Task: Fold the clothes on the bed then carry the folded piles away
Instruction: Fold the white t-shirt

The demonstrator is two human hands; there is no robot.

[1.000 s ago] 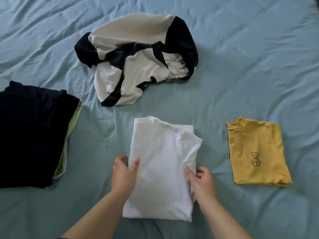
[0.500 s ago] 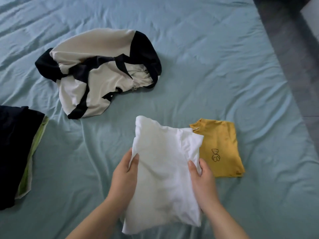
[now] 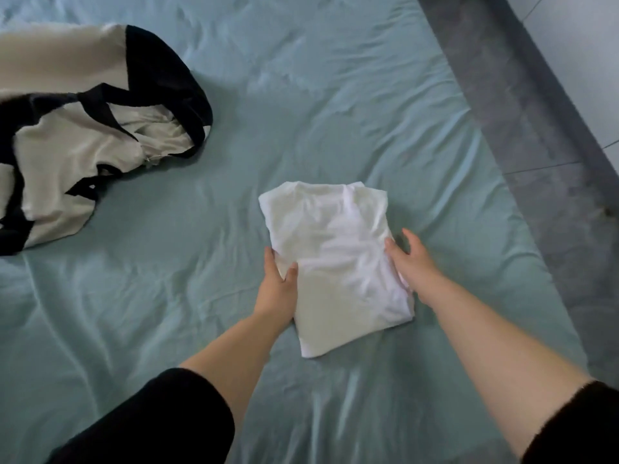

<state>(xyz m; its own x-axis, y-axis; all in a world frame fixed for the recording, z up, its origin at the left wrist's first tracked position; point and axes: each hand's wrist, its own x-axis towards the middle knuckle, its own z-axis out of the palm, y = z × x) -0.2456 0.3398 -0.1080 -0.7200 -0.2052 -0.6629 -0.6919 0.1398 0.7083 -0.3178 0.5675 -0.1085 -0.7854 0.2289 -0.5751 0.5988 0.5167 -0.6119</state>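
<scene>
A folded white shirt (image 3: 338,262) lies right of centre on the teal bed sheet (image 3: 301,105). My left hand (image 3: 278,289) grips its left edge with the thumb on top. My right hand (image 3: 415,266) holds its right edge, thumb on the cloth and fingers reaching past the side. The folded yellow shirt seen earlier is not visible; the white shirt sits where it lay. An unfolded cream and black garment (image 3: 83,155) lies crumpled at the far left.
The bed's grey padded edge (image 3: 536,162) runs diagonally down the right side, with pale floor tiles (image 3: 586,61) beyond it. The dark folded pile from earlier is out of view to the left.
Both hands lifted the white shirt and carried it right, down over the spot of the yellow shirt, which is now hidden. The view swung right, bringing the bed edge in.
</scene>
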